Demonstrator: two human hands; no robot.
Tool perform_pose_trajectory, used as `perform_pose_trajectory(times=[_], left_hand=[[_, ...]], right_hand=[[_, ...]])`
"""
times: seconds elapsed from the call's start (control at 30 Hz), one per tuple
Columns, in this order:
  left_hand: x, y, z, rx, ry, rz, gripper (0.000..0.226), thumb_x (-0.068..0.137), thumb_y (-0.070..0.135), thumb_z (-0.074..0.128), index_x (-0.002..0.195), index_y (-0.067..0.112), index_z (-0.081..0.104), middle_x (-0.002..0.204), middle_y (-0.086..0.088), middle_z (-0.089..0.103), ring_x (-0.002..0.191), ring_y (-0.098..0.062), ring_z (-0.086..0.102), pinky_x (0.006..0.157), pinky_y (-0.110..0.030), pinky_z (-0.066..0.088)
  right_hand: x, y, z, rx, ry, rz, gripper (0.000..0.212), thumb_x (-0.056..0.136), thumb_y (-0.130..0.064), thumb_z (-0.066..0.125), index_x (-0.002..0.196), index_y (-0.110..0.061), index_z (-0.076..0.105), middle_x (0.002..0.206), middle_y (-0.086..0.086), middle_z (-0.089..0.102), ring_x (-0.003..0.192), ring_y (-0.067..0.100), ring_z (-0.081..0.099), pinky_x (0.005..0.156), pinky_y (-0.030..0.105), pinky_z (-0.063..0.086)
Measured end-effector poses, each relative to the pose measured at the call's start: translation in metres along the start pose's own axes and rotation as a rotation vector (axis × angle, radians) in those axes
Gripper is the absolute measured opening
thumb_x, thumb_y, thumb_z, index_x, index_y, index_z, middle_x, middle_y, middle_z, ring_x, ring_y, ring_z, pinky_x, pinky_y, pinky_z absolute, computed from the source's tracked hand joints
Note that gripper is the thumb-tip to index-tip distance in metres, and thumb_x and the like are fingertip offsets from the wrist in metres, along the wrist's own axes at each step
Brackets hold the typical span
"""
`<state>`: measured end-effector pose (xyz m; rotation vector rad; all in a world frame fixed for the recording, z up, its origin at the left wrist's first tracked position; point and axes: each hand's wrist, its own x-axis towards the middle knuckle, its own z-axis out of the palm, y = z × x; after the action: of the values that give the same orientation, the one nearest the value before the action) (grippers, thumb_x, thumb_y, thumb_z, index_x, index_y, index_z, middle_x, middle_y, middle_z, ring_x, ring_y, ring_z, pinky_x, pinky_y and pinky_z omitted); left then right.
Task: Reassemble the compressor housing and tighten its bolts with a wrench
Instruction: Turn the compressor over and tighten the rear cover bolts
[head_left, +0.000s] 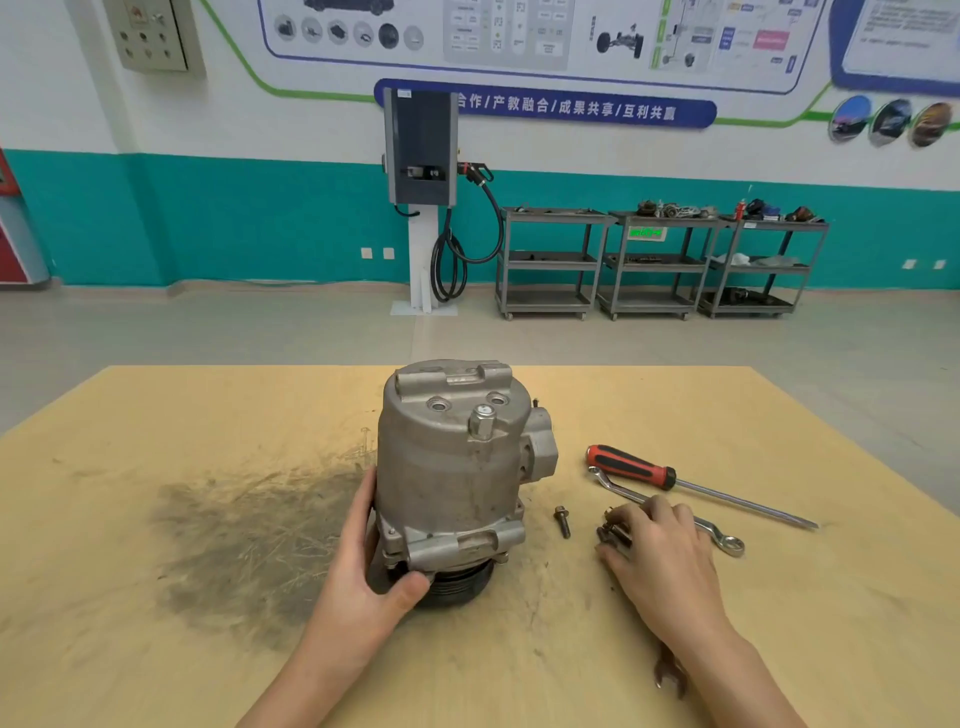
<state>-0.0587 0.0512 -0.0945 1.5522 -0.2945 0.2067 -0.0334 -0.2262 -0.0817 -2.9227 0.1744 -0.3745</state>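
Head view: compressor housing (457, 467) standing upright mid-table on its pulley. Left hand (374, 566) cupping its base, fingers wrapped, steadying. Right hand (657, 553) curling over bolt cluster (613, 532); grip unclear. Single bolt (562, 521) lying between housing and hand; ring wrench (727, 543) just beyond. Advice: pinch one bolt, start threads by finger, wrench afterwards.

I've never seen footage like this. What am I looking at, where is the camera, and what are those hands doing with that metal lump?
There is no robot here: a person wears a camera on the head, so you look down at their own two hands. The grey metal lump is a car air-conditioning compressor, standing on a wooden table. The left hand grips its lower edge to steady it. The right hand reaches into a small cluster of bolts; one more bolt lies apart beside them. A wrench passes under that hand, and a red-handled screwdriver lies beyond. Shelved carts stand along the far wall.
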Motion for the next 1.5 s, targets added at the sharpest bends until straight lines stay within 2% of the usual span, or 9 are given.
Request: perform_pose_trajectory(times=[0.13,0.4,0.53,0.63,0.77,0.87,1.17,1.33,1.5], left_hand=[[0.003,0.001,0.001,-0.012,0.017,0.012,0.137,0.044,0.077,0.086,0.156,0.033,0.021,0.141,0.038,0.048,0.133,0.007,0.048,0.098,-0.009,0.045],[0.005,-0.001,0.002,0.037,0.074,0.060,0.112,0.059,0.074,0.081,0.151,0.048,0.024,0.148,0.038,0.039,0.137,0.010,0.041,0.099,-0.005,0.041],[0.005,-0.001,0.002,0.086,0.078,0.053,0.109,0.061,0.070,0.081,0.152,0.049,0.024,0.154,0.030,0.037,0.141,0.005,0.038,0.115,-0.030,0.038],[0.004,-0.002,0.003,0.120,0.103,0.047,0.102,0.064,0.058,0.077,0.151,0.049,0.025,0.156,0.027,0.036,0.144,0.000,0.036,0.119,-0.044,0.035],[0.003,-0.002,0.007,0.134,0.134,0.049,0.101,0.065,0.055,0.075,0.152,0.048,0.024,0.157,0.021,0.036,0.146,-0.007,0.035,0.120,-0.050,0.033],[0.003,-0.003,0.009,0.152,0.142,0.066,0.106,0.065,0.068,0.074,0.154,0.045,0.021,0.158,0.023,0.033,0.148,-0.006,0.033,0.120,-0.051,0.032],[0.006,-0.004,0.012,0.162,0.154,0.095,0.114,0.060,0.084,0.069,0.154,0.040,0.021,0.159,0.025,0.031,0.148,-0.002,0.030,0.121,-0.049,0.031],[0.006,-0.004,0.011,0.180,0.144,0.093,0.104,0.066,0.066,0.070,0.154,0.041,0.020,0.158,0.026,0.031,0.148,-0.003,0.029,0.121,-0.048,0.030],[0.005,-0.004,0.011,0.186,0.141,0.094,0.102,0.067,0.060,0.070,0.154,0.040,0.020,0.158,0.023,0.032,0.148,-0.003,0.030,0.122,-0.046,0.030]], right_hand=[[0.000,0.002,0.002,-0.052,0.018,0.035,0.038,0.090,-0.054,0.054,0.117,-0.029,0.048,0.121,-0.007,0.050,0.115,0.017,0.040,0.090,0.032,0.036],[0.001,0.002,0.012,-0.115,0.017,0.041,0.033,0.094,-0.053,0.045,0.114,-0.027,0.052,0.118,-0.005,0.050,0.116,0.018,0.041,0.091,0.033,0.036],[0.000,-0.001,0.007,-0.072,0.092,0.039,0.019,0.095,-0.046,0.046,0.099,-0.028,0.050,0.108,-0.008,0.055,0.107,0.017,0.045,0.083,0.033,0.031],[-0.001,-0.002,-0.004,0.234,0.203,0.015,0.016,0.092,-0.033,0.058,0.081,-0.026,0.049,0.085,-0.011,0.061,0.086,0.016,0.050,0.079,0.035,0.034],[0.003,-0.018,-0.045,0.820,0.244,-0.111,0.020,0.092,-0.013,0.063,0.084,-0.030,0.059,0.077,-0.011,0.069,0.078,0.001,0.062,0.066,0.012,0.046],[0.011,-0.039,-0.084,1.026,0.203,-0.280,0.012,0.092,-0.015,0.060,0.091,-0.027,0.061,0.085,-0.008,0.072,0.085,0.011,0.068,0.076,0.028,0.056],[0.038,-0.076,-0.132,0.477,0.161,-0.549,0.010,0.090,-0.028,0.064,0.098,-0.032,0.064,0.085,-0.026,0.061,0.090,-0.002,0.055,0.074,0.015,0.044],[0.042,-0.084,-0.133,0.405,0.170,-0.591,0.015,0.089,-0.033,0.061,0.103,-0.030,0.066,0.089,-0.026,0.059,0.092,-0.004,0.052,0.072,0.006,0.039],[0.045,-0.091,-0.130,0.631,0.137,-0.524,0.010,0.085,-0.031,0.064,0.094,-0.029,0.068,0.090,-0.017,0.063,0.084,0.007,0.056,0.076,0.027,0.050]])
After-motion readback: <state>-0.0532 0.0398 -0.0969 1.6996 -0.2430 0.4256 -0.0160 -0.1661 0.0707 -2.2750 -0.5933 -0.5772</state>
